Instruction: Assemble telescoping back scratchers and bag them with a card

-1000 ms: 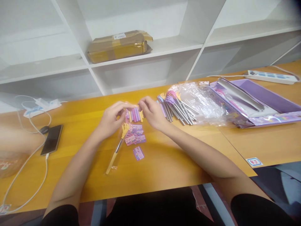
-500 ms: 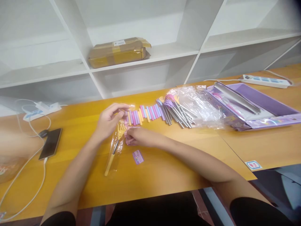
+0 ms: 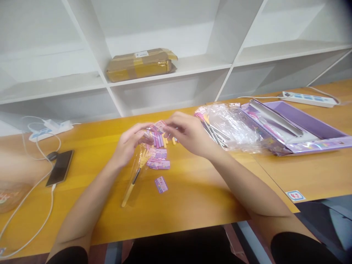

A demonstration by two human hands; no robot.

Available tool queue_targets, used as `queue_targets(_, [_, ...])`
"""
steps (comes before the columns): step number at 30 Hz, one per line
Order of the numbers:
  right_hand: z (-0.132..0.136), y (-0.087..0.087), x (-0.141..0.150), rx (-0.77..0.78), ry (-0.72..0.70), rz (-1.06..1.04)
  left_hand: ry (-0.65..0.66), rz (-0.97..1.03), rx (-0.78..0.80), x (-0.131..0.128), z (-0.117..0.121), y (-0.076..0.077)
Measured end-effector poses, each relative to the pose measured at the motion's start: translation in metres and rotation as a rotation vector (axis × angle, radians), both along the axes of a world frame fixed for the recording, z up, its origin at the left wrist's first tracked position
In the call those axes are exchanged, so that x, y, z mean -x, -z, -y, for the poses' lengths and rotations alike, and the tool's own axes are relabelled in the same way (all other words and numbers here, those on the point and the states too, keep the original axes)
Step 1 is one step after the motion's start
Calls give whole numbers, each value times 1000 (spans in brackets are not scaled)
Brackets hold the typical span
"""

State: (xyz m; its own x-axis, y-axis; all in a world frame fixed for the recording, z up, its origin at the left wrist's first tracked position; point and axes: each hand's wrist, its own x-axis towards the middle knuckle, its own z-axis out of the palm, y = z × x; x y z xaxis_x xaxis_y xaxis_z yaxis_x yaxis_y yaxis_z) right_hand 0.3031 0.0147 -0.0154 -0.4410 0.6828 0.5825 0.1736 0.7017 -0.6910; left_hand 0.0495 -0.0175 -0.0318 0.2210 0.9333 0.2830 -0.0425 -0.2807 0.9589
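My left hand point(image 3: 131, 142) pinches the top of a clear sleeve holding a yellow hand-shaped back scratcher point(image 3: 135, 176), which slants down toward the table's near side. My right hand point(image 3: 189, 135) holds a small pink-purple card point(image 3: 158, 127) raised just above the sleeve's mouth, between both hands. Under them lie a small pile of similar cards point(image 3: 158, 160) and one single card point(image 3: 161, 184). Behind my fingers is a row of pastel handles point(image 3: 161, 141), partly hidden.
Right of my hands lie metal-stemmed scratchers point(image 3: 213, 130) on crumpled clear plastic point(image 3: 236, 126), then an open purple box point(image 3: 297, 124). A phone point(image 3: 59, 167) on a white cable lies at left. A power strip point(image 3: 308, 98) sits far right. White shelves behind hold a brown parcel point(image 3: 141, 64).
My right hand dropped to the card pile, took one card and lifted it up to my left hand at the sleeve's mouth. The left hand stayed on the sleeve.
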Motion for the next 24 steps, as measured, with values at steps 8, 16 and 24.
queue_targets(8, [-7,17,15,-207,139,-17,79,153,33,-10,6,-9])
queue_targets(16, [-6,16,12,-341,121,65,75,188,118,-6,10,-16])
queue_targets(24, [0,16,14,-374,94,133,104,184,134,-11,12,-19])
